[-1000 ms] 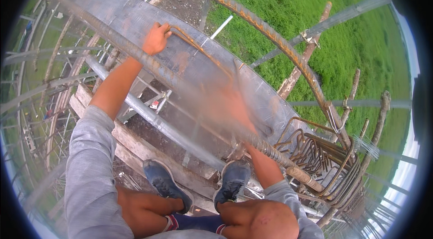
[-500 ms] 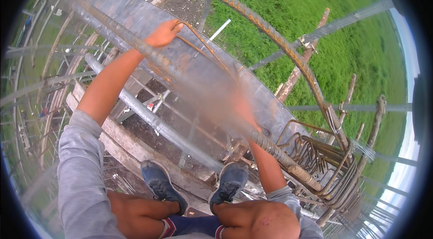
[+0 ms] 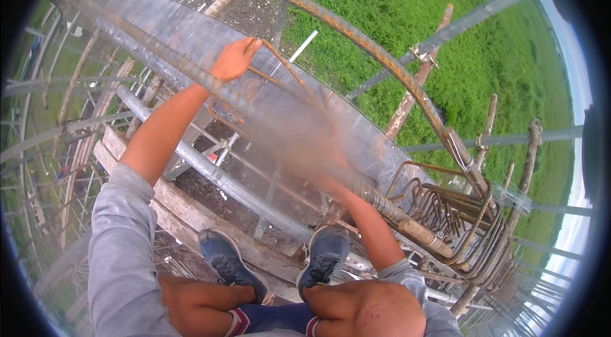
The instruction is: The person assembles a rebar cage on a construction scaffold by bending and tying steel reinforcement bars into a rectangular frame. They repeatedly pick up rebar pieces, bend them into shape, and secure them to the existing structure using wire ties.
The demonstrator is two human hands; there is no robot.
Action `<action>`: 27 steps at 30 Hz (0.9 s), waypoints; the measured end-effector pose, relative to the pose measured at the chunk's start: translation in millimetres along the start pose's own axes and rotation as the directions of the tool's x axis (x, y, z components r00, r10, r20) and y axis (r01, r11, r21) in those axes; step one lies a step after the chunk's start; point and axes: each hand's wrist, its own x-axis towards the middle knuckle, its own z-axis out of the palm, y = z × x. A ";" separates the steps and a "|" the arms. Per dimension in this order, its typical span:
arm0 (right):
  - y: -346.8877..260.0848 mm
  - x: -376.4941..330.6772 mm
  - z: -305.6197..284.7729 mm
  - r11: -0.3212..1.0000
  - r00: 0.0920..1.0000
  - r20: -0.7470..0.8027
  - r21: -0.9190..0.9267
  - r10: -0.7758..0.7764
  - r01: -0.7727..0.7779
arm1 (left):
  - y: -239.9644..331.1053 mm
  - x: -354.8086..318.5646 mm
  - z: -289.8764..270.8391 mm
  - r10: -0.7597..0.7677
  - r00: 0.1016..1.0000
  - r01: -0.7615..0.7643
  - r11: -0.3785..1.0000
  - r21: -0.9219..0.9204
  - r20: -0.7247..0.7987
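Observation:
My left hand is closed around the upper corner of a thin, rusty bent-rod stirrup, above a grey sheet-faced formwork beam. The stirrup's sides run down to the right into a blurred patch at mid-view. My right hand reaches into that same patch beside the thick ribbed rebar; its fingers are hidden, so its grip does not show. That rebar crosses diagonally under my left wrist. Another thick ribbed rebar arches over the far side of the formwork.
Several rusty stirrups hang bunched on the bars at the right. A galvanized pipe and wooden planks lie near my shoes. Poles and pipes stand around, with ground far below and green grass beyond.
My right hand has shifted left along the rebar. My left hand still grips the stirrup, slightly lower and further right, its wrist angle changed. The view has moved a little.

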 end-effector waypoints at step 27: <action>26.4 38.8 -0.1 0.757 0.825 -0.028 0.417 0.564 -0.504 | 23.6 -7.6 4.5 -0.062 0.994 0.057 0.997 -0.054 -0.093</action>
